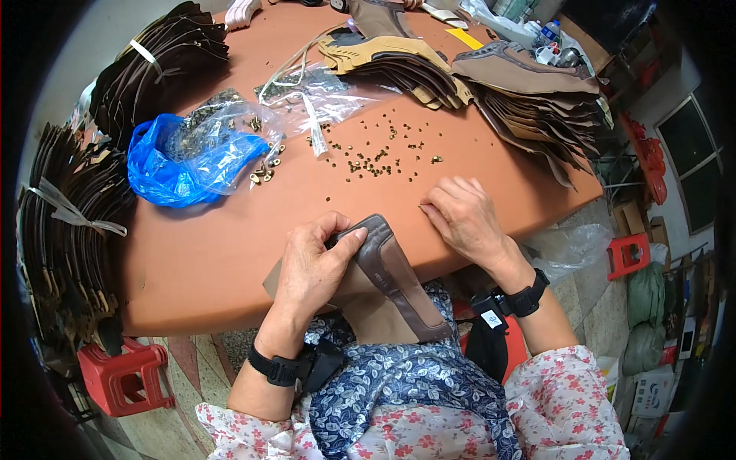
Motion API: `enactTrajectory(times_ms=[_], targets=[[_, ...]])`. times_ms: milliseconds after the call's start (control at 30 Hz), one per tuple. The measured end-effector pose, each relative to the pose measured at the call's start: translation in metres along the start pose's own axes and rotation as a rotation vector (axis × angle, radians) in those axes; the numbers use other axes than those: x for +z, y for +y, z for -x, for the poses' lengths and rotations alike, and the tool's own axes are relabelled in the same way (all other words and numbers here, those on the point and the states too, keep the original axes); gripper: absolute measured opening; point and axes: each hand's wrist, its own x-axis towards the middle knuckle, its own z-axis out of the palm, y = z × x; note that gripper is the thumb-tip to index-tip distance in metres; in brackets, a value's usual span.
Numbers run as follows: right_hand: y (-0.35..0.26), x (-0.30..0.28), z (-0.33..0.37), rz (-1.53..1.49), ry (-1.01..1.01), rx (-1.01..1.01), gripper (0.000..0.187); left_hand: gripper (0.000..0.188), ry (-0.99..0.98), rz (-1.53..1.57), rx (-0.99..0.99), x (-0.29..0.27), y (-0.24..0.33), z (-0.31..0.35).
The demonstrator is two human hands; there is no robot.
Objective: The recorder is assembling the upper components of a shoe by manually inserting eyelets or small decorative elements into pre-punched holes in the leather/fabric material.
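My left hand (313,262) grips a brown and tan leather shoe upper (395,287) by its dark padded top edge, thumb on the near face. The piece slants over the table edge, its lower end against my blue patterned apron (399,376). To its right, my right hand (464,221) hovers over the table with thumb and forefinger pinched together. A tiny speck shows at those fingertips, too small to name. Just beyond both hands, many small brass-coloured metal pieces (376,163) lie scattered on the orange-brown tabletop (230,253).
A blue plastic bag (162,172) and clear bags (322,96) of small metal parts sit at the left and middle. Tied stacks of dark leather pieces (73,215) line the left. More stacked uppers (537,100) stand far right. Red stools (126,376) are on the floor.
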Motion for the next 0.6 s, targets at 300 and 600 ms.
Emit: enactTrajectory(times_ms=[300, 600], targets=[[-0.038, -0.017, -0.002, -0.244, 0.078, 0.086, 0.009, 0.022, -0.027, 0.086, -0.032, -0.001, 0.000, 0.002], [-0.069, -0.026, -0.018, -0.194, 0.090, -0.059, 0.012, 0.023, -0.006, 0.058, 0.069, -0.003, -0.003, 0.003]])
